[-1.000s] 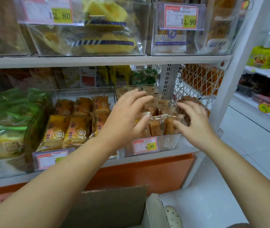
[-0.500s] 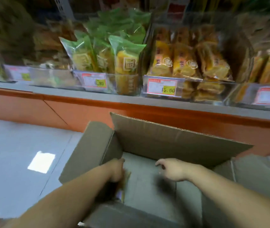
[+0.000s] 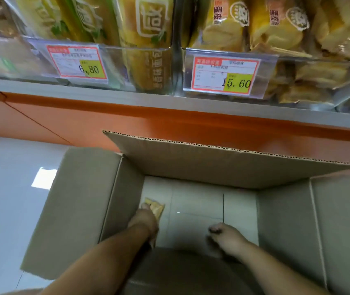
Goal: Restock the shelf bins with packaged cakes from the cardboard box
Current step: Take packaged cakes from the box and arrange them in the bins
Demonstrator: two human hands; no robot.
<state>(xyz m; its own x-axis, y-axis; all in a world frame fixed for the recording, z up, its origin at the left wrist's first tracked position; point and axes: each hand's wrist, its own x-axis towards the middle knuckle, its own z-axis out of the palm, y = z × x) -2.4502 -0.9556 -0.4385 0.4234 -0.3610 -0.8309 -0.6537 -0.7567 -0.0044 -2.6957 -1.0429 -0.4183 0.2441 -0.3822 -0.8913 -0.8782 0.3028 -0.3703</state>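
1. Both my hands have left the shelf bins [image 3: 231,75] and dropped into the cardboard box [image 3: 212,165].
2. My left hand [image 3: 146,220] curls over a yellow packaged cake [image 3: 155,207] by the box's left wall.
3. My right hand [image 3: 227,235] is curled, holding nothing.
4. The box looks nearly bare, so restocking seems almost done.

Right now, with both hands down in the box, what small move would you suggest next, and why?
Probably lift the left hand out of the cardboard box with the packaged cake it grips: the right hand is curled on nothing, and no other cake shows.
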